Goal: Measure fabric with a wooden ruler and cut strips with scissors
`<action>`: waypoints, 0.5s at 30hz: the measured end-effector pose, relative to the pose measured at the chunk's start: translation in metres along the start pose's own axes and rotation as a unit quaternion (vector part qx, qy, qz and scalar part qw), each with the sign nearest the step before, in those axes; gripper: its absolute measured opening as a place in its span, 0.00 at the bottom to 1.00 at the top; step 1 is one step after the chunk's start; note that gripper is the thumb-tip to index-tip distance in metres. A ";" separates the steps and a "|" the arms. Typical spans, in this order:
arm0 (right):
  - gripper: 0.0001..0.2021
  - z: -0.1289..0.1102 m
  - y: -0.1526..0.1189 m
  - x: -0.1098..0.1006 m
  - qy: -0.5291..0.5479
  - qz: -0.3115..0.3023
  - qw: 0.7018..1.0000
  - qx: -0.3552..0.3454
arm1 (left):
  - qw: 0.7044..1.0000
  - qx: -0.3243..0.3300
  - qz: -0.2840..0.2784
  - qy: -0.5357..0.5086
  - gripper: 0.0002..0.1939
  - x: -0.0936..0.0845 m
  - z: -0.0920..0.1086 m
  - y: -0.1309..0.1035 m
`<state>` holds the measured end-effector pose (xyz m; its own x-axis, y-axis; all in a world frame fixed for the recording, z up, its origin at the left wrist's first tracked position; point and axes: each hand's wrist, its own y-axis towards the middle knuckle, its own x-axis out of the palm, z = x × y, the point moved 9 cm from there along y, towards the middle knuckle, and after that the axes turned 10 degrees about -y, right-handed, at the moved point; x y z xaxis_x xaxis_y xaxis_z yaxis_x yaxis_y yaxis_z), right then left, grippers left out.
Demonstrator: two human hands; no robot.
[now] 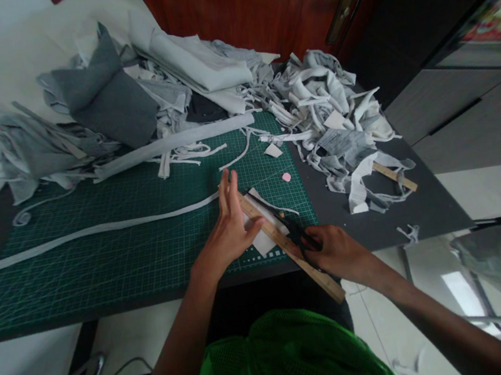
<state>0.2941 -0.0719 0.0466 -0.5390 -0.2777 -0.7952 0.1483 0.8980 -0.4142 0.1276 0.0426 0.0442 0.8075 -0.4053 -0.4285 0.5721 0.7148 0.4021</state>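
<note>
White piece (265,243): flat, angular, laid under the wooden ruler (280,238) near the gridded green mat's (147,254) right end.
Left hand (232,227): open, ruler pressed flat.
Right hand (338,252): closed, black scissors (296,231) gripped.

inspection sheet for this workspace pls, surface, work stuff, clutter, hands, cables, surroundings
surface: green gridded mat on a dark tabletop
job's things: wooden ruler lying across a white piece; black scissors beside the ruler; long pale strip on the mat
clutter: grey fabric heaped at the back; scrap pile at the right, with a wooden stick among it; small pink piece on the mat
hands: left hand on the ruler, fingers extended; right hand gripping the scissors
cables: nothing seen
surroundings: reddish-brown door behind; cabinet at the right; tiled floor below
</note>
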 end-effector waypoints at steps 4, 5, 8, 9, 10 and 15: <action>0.09 0.000 -0.001 -0.001 -0.012 0.012 1.000 0.004 | 1.000 -0.004 -0.001 0.005 0.59 0.000 -0.002 0.000; 0.09 0.000 -0.001 -0.001 -0.013 0.015 1.000 0.004 | 1.000 -0.005 -0.001 0.006 0.59 0.000 -0.002 0.000; 0.10 0.000 -0.001 -0.002 -0.008 0.020 1.000 -0.003 | 1.000 -0.008 -0.001 0.009 0.59 0.001 -0.002 0.000; 0.10 0.000 0.000 -0.002 -0.007 0.021 1.000 -0.005 | 1.000 -0.009 -0.001 0.009 0.59 0.001 -0.002 0.000; 0.11 0.000 0.000 -0.002 -0.005 0.022 1.000 -0.006 | 1.000 -0.011 -0.002 0.009 0.59 0.001 -0.002 0.000; 0.10 0.000 0.001 0.002 0.022 0.010 1.000 -0.014 | 1.000 -0.012 -0.002 0.005 0.58 0.000 0.000 -0.001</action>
<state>0.2931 -0.0720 0.0445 -0.5723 -0.2450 -0.7826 0.1362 0.9126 -0.3854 0.1273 0.0421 0.0442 0.8039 -0.4026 -0.4377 0.5715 0.7267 0.3812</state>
